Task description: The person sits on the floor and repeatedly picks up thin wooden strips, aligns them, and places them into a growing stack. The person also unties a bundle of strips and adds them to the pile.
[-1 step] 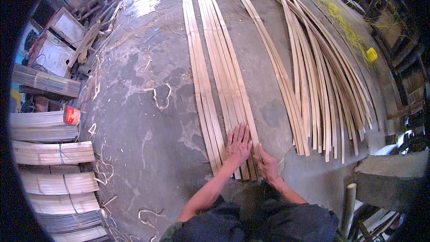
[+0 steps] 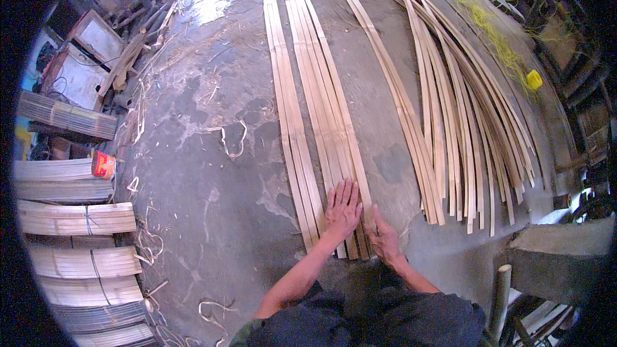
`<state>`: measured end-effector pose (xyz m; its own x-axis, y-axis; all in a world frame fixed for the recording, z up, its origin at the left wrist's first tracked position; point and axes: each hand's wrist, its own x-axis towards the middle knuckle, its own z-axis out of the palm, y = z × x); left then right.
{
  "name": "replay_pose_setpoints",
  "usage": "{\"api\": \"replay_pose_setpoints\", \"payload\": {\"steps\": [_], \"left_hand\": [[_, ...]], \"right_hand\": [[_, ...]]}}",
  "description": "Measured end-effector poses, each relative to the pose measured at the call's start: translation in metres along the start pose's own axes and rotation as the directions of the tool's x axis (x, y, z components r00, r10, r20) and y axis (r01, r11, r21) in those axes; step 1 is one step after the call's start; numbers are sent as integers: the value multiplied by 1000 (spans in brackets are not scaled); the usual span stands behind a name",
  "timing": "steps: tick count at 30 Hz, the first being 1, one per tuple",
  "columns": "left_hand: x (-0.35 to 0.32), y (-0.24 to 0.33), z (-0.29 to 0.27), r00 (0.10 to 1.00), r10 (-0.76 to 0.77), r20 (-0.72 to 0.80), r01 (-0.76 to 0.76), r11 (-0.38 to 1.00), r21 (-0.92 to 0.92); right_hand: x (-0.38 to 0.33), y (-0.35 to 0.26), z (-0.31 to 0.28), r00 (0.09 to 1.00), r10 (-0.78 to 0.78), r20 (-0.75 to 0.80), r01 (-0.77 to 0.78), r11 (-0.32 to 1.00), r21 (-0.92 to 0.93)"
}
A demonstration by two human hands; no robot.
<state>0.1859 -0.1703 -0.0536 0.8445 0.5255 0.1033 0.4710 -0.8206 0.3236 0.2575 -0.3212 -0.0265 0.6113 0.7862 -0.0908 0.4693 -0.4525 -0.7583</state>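
Note:
Long pale split-bamboo strips [image 2: 326,109] lie side by side on the concrete floor, running away from me. My left hand [image 2: 343,213] rests flat on their near part, fingers stretched out and holding nothing. Against the right edge of the same group is my right hand [image 2: 384,240], its index finger extended and its thumb by the outermost strip. Its other fingers are partly hidden. A narrower group of strips [image 2: 289,115] lies just left, a small gap apart along most of its length.
To the right, a loose fan of bamboo strips [image 2: 456,122] spreads across the floor, with yellow twine [image 2: 491,42] beyond. Tied bundles of strips [image 2: 77,218] are stacked at the left, by a red tin [image 2: 103,165]. A concrete block [image 2: 562,260] stands at near right.
My right index finger has straightened and lifted slightly away along the strip's edge. My left hand and the strips look almost the same.

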Motion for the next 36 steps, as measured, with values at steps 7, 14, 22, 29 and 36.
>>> {"api": "replay_pose_setpoints", "payload": {"steps": [7,14,22,29,36], "left_hand": [[-1,-2,-6,1000,23,-14,-23,1000,8],[10,-16,-5,953,-204,-223,55,842,-537],[46,-47,-53,885,-465,33,207,328,-922],[20,-72,-39,834,-532,145,385,376,-843],[15,-68,-46,835,-530,148,438,475,-763]], "right_hand": [[-2,-19,-5,994,74,-79,-60,984,167],[-17,-27,15,997,1,-75,3,998,63],[1,-89,48,990,91,108,-133,859,495],[-7,-71,85,975,-35,218,-55,918,393],[-2,-75,64,884,113,454,-227,953,203]]}}
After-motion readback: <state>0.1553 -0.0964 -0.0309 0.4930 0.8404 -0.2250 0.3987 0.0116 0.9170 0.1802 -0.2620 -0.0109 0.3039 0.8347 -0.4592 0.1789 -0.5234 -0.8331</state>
